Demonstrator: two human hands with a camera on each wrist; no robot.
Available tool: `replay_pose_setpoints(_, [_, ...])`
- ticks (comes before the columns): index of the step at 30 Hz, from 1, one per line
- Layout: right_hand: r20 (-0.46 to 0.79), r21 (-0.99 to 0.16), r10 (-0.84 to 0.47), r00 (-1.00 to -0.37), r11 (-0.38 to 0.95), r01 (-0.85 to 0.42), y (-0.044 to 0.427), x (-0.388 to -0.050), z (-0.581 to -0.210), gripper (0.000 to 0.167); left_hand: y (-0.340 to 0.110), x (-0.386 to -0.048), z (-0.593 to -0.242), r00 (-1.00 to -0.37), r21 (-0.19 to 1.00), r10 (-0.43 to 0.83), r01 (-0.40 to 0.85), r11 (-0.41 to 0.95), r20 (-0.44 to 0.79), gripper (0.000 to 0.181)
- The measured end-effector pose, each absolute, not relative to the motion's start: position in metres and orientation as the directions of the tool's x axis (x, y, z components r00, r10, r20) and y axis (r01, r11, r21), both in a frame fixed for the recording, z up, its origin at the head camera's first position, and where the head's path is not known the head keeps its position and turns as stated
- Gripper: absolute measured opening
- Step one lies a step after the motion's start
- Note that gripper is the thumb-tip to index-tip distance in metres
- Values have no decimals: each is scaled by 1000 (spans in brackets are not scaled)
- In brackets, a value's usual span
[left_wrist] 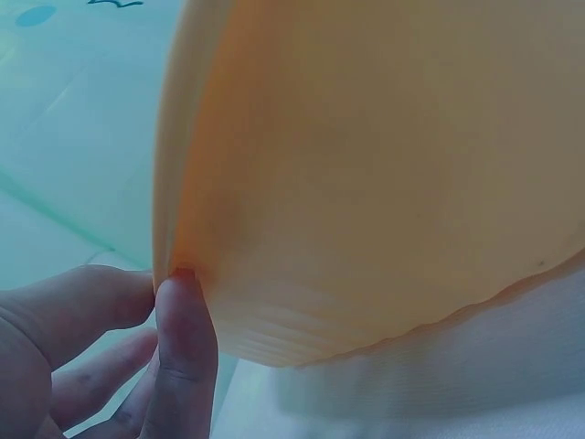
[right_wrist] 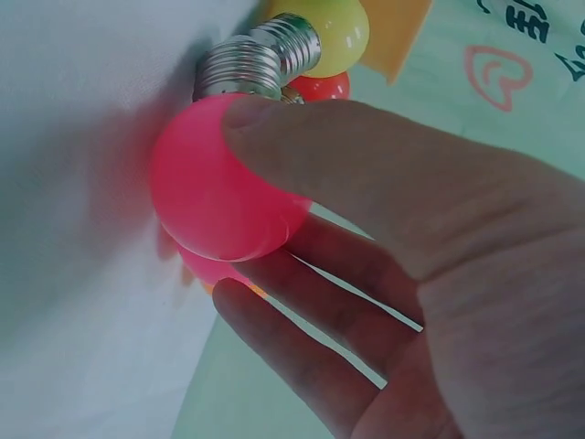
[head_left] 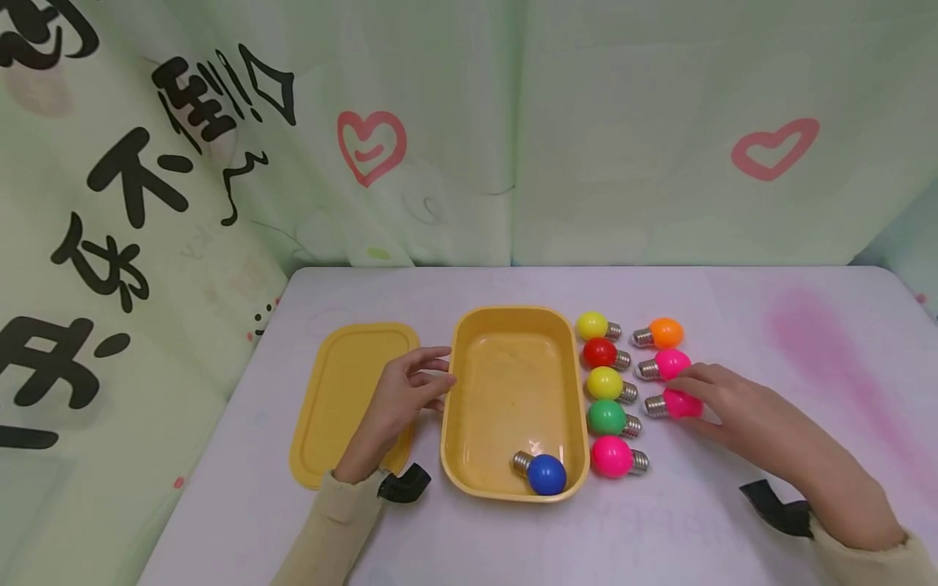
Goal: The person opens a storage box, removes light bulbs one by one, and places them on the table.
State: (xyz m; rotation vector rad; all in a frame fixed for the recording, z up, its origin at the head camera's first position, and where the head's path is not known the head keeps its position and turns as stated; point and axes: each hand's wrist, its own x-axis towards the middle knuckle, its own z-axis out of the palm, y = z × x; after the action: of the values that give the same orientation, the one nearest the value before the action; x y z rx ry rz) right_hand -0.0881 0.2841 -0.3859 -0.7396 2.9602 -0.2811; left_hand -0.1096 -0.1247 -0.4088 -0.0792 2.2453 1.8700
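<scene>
The yellow plastic box (head_left: 513, 391) stands on the table, and one blue light bulb (head_left: 546, 474) lies inside at its near right corner. My left hand (head_left: 399, 399) pinches the box's left rim; up close, thumb and forefinger meet at the rim (left_wrist: 166, 201) in the left wrist view. At the right, my right hand (head_left: 740, 411) holds the nearest pink bulb (head_left: 681, 404) of the right-hand column. The right wrist view has its thumb on the pink globe (right_wrist: 215, 183) and fingers around the far side, with the metal screw base uncovered.
Right beside the box runs a column of bulbs: yellow (head_left: 591, 325), red (head_left: 599, 353), another yellow, green (head_left: 607, 417) and pink (head_left: 611, 456). Farther right lie an orange bulb (head_left: 667, 333) and another pink one (head_left: 671, 364). A yellow lid (head_left: 344, 391) lies flat at the left, partly under my left arm.
</scene>
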Motion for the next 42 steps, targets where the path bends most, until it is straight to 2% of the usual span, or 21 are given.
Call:
replay_pose_setpoints(28, [-22,-185,-440,-898,884,-429,277,-85,-371,52,-124,-109,-408,-975,965,99,-179,191,-200,42])
replay_pose_setpoints(42, [-11,-266,-470,-882,852,-451,243,-82,-355,47,-124,-109,-406,-976,958,85,-178,224,-201,43])
